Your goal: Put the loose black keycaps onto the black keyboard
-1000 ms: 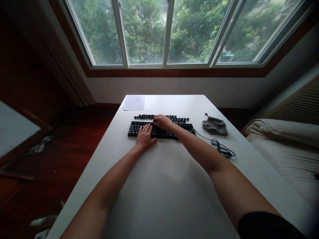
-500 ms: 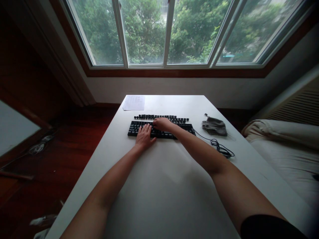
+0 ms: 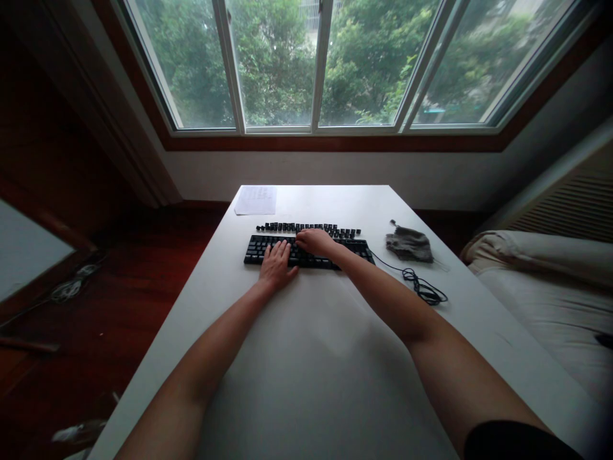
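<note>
A black keyboard [image 3: 258,249] lies across the far half of a white table [image 3: 311,370]. Just behind it, a row of loose black keycaps [image 3: 280,227] is lined up. My left hand [image 3: 276,263] rests flat on the keyboard's left-middle part, fingers stretched forward, holding nothing. My right hand [image 3: 313,241] is curled over the keyboard's upper middle edge, close to the keycap row. Its fingers are bent and pressed together, and what they pinch, if anything, is hidden.
A printed paper sheet [image 3: 256,199] lies at the table's far left corner. A grey cloth pouch [image 3: 409,245] and the keyboard's coiled black cable [image 3: 424,291] lie to the right. A pale cushion [image 3: 550,281] borders the table's right side. Dark wooden floor with cables [image 3: 67,287] lies to the left.
My right hand has drawn back slightly from the keycap row to the keyboard's upper edge. The left hand stays flat. The view has tilted a little.
</note>
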Demonstrator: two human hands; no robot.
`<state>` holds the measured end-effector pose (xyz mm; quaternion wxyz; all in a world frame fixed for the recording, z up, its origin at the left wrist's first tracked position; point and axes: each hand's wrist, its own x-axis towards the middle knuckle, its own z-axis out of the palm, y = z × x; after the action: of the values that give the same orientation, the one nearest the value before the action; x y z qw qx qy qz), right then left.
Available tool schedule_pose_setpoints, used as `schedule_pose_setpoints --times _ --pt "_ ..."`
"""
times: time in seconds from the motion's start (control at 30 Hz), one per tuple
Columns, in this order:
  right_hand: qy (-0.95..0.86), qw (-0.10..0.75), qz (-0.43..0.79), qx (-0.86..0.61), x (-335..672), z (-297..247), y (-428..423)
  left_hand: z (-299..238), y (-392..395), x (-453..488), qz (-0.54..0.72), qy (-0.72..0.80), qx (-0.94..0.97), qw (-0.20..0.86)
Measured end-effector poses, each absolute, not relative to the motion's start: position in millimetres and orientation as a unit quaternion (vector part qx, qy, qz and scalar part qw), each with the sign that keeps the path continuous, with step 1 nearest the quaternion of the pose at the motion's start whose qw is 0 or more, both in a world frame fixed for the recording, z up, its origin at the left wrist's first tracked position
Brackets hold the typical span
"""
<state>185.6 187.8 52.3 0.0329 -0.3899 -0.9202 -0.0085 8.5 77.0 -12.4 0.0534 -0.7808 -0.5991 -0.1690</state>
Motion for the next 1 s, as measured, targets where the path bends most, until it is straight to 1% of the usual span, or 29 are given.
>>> schedule_pose_setpoints --times 0.2,0.4,0.8,1.0 --pt "-0.888 0.119 0.009 -0.445 220.0 29.2 179.4 -5.6 80.0 10.6 -0.138 -0.537 -0.831 0.051" --pt "-0.887 0.152 0.012 -0.435 224.0 15.3 173.5 -6.6 86.7 15.6 -0.117 -0.525 -0.842 0.046" --pt "-0.888 0.14 0.003 -0.437 218.8 16.7 179.3 -9.8 86.2 16.7 -0.124 -0.533 -0.836 0.039" --pt "-0.89 0.138 -0.015 -0.434 203.4 23.6 197.0 -11.6 86.6 16.8 -0.13 -0.534 -0.834 0.041"
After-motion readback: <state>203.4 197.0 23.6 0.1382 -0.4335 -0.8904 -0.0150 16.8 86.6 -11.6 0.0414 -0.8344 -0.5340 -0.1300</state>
